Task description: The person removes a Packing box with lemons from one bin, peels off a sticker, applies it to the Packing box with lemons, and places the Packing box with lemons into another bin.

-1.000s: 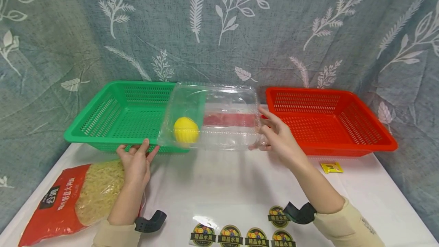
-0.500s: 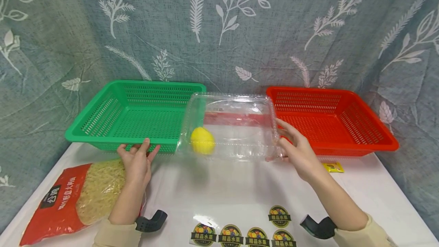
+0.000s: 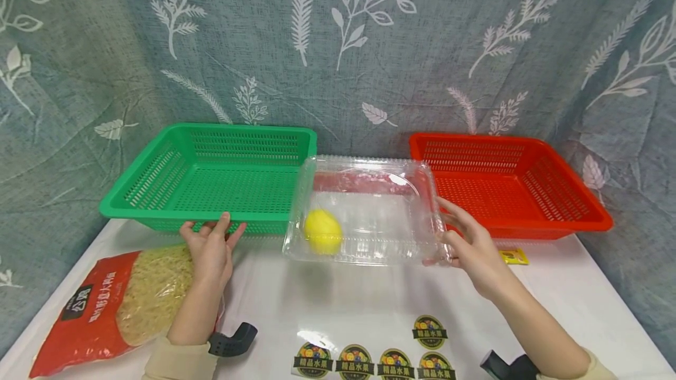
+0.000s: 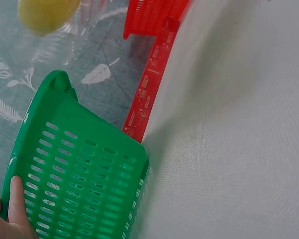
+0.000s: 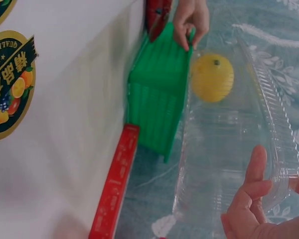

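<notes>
My right hand (image 3: 475,257) holds the right end of a clear plastic fruit box (image 3: 380,233), thumb and fingers either side of its wall. The box is raised above the table and tilted. A yellow, lemon-like fruit (image 3: 323,232) lies in its left front corner; the right wrist view shows a small dark stem spot on this fruit (image 5: 217,63). My left hand (image 3: 211,251) grips the front rim of the green basket (image 3: 164,216), its thumb (image 4: 19,199) on one side of the rim. Its other fingers are mostly hidden in the left wrist view.
A red basket (image 3: 533,230) stands at the right. Between the baskets lies a long red strip-like box (image 4: 152,74). A bag of pasta (image 3: 111,309) sits front left, a small yellow packet (image 3: 514,257) right. Round fruit stickers (image 3: 429,333) lie near the front.
The right hand has carried the clear box, with the yellow fruit inside, rightward and nearer, away from over the green basket. The left hand stays on the rim.
</notes>
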The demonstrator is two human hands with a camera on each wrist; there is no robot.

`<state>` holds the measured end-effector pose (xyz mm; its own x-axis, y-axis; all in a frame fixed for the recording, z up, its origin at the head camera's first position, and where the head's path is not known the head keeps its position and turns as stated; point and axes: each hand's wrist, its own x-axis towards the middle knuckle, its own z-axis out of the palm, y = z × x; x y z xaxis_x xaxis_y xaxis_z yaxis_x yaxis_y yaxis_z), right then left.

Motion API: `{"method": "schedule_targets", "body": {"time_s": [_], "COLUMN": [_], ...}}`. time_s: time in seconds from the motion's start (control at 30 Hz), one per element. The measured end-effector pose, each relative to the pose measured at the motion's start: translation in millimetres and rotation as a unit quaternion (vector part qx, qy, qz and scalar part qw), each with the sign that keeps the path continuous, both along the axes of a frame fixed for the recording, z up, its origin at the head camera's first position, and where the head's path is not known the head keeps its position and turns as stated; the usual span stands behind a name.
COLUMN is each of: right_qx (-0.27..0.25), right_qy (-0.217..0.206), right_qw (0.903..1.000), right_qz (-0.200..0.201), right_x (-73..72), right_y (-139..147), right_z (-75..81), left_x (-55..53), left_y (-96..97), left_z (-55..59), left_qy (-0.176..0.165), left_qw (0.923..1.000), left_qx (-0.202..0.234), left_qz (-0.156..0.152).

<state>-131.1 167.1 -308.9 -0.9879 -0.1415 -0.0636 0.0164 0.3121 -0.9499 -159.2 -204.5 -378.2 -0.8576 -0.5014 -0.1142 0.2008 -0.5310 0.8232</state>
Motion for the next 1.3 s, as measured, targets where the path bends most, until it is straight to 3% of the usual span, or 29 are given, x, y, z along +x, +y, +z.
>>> {"method": "schedule_targets", "body": {"time_s": [0.53,0.83,1.3], "right_qx": [-0.026,-0.046,-0.048], "right_qy": [-0.029,-0.014,-0.030], "right_qw": [0.9990,0.9981,0.9976], "right_qz": [0.022,0.038,0.039], "right_x": [8.8,10.4,12.8], "right_y": [14,20,21], "right_z": [-11.3,-24.5,-37.1], "left_x": [-0.7,0.9,0.0], "left_y": [0.7,0.7,-0.1], "left_z": [1.4,2.4,1.4], "left_qy": [-0.002,-0.006,-0.004], "left_qw": [1.0000,1.0000,1.0000], "left_qx": [0.002,-0.002,0.003], "left_qz": [-0.004,-0.007,-0.008]}}
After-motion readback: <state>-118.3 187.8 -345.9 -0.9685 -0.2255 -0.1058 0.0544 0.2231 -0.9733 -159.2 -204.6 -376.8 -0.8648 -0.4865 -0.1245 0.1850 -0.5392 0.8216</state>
